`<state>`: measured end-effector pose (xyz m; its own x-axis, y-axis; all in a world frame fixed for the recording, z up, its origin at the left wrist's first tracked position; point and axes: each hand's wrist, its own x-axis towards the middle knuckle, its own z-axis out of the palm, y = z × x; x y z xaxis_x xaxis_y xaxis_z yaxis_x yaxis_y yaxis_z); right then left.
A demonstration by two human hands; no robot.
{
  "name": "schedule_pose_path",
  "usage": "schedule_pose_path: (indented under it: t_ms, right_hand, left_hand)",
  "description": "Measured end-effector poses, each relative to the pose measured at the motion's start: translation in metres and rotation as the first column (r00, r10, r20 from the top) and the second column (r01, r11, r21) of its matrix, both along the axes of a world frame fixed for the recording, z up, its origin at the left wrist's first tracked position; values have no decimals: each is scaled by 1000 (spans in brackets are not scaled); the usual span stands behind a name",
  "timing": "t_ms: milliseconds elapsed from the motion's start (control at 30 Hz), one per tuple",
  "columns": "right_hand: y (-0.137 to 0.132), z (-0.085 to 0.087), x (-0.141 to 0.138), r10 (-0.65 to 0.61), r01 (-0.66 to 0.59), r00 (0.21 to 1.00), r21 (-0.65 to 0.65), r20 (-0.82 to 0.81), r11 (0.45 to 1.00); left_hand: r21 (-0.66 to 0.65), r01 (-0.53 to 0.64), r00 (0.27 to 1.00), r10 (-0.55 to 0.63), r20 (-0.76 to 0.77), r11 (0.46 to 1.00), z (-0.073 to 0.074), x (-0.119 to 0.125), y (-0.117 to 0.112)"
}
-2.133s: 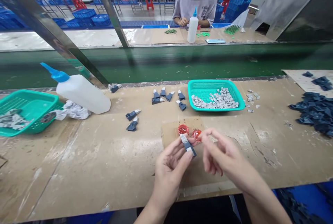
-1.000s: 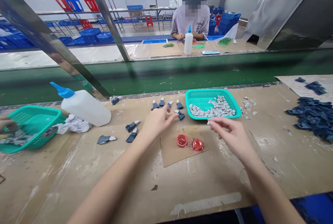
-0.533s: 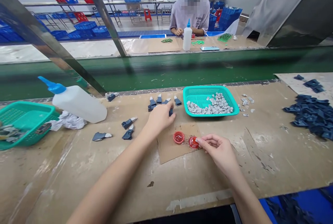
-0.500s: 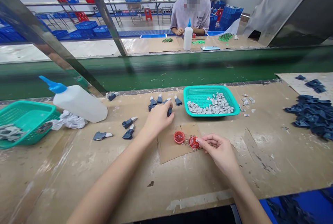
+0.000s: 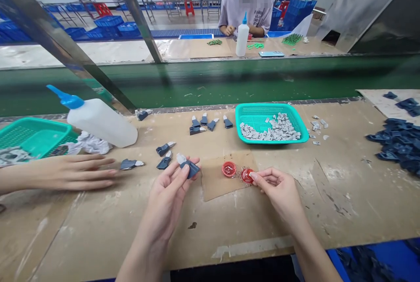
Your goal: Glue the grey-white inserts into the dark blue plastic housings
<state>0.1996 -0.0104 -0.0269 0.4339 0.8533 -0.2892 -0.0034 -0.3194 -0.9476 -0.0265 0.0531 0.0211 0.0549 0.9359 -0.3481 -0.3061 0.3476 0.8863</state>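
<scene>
My left hand (image 5: 170, 194) pinches a dark blue plastic part with a pale grey tip (image 5: 190, 169), raised above the cardboard. At the right-hand red cap of clear liquid (image 5: 246, 175), the thumb and fingers of my right hand (image 5: 274, 186) are pressed together. Something small and pale shows at their tips, too small to name. Another red cap with liquid (image 5: 229, 169) sits just left of it, both on a cardboard square (image 5: 213, 186). Behind them are several blue parts with grey tips (image 5: 212, 124); a few more (image 5: 131, 164) lie to the left.
A green basket (image 5: 272, 141) holds small grey pieces. Dark blue parts (image 5: 398, 144) are heaped at right. A white bottle (image 5: 103, 122) leans at left beside another green basket (image 5: 55, 137). Another person's hand (image 5: 82, 172) reaches in from the left. A co-worker (image 5: 246, 8) sits opposite.
My left hand has come back from the rear group with a blue part. Another person's hand has entered from the left. My right hand stays at the red cap.
</scene>
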Motion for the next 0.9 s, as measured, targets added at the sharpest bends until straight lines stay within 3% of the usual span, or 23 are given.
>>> schedule_pose_path:
  t_ms: [300, 500, 667, 900]
  right_hand:
    - [-4, 1, -4, -22, 22, 1000, 14, -15, 1000]
    - [-12, 25, -4, -37, 42, 998, 99, -53, 994]
    - [-21, 49, -17, 21, -12, 998, 160, -53, 987]
    - [-24, 53, -30, 103, -93, 992, 120, -80, 988]
  left_hand:
    - [-4, -79, 996, 79, -39, 997, -17, 8, -33]
    - [25, 38, 997, -39, 68, 999, -27, 38, -42]
    - [81, 101, 984, -111, 140, 992, -25, 57, -48]
    - [109, 105, 983, -120, 142, 989, -22, 58, -52]
